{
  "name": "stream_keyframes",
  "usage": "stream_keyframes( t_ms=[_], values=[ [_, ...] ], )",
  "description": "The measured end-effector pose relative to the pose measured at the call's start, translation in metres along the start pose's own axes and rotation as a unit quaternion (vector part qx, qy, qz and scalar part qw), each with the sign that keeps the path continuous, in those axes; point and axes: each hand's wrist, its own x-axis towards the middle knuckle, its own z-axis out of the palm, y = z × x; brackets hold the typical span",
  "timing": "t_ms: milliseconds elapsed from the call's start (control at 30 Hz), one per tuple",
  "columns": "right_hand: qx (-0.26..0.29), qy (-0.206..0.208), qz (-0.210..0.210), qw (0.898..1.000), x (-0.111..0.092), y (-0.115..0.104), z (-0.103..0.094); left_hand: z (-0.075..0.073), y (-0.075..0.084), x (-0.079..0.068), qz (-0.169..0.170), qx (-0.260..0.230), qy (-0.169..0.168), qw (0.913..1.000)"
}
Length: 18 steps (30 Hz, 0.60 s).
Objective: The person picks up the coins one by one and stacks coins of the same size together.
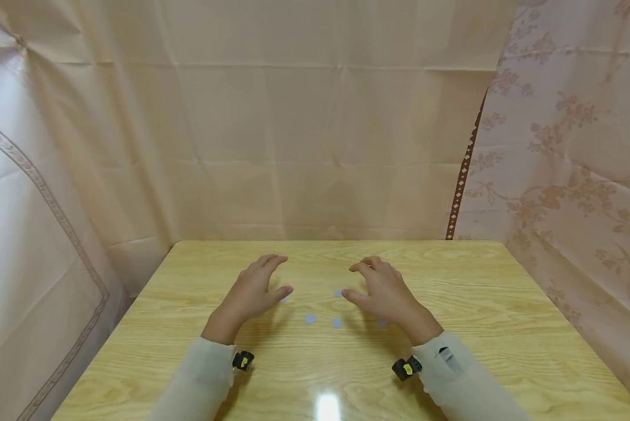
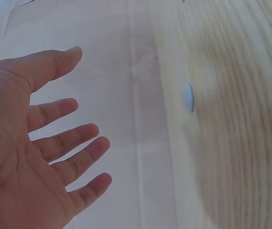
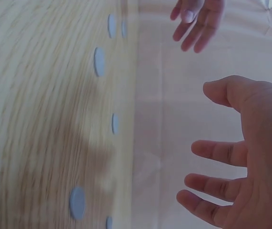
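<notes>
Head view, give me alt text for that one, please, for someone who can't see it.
A person's left grip and right grip, both bare hands holding nothing, hover apart above a wood-grain table. Small pale discs lie scattered on it, between and partly behind the hands. Beige cloth hangs behind, with flower-patterned cloth at the right.

The left fingers [image 1: 271,262] and right fingers [image 1: 364,269] bound a free passage above the low, flat discs [image 1: 310,319].
</notes>
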Motion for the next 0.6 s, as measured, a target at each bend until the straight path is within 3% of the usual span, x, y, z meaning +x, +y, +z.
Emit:
stream_keyframes(
  t_ms=[367, 600],
  values=[
    [0.037, -0.008, 0.009, 0.999, 0.002, -0.013, 0.015, 0.012, 0.003, 0.0, -0.003, 0.019, -0.002, 0.9998],
    [0.029, -0.019, 0.022, 0.999, 0.005, -0.02, 0.027, 0.022, 0.009, 0.002, 0.011, -0.004, -0.012, 0.9999]
  ],
)
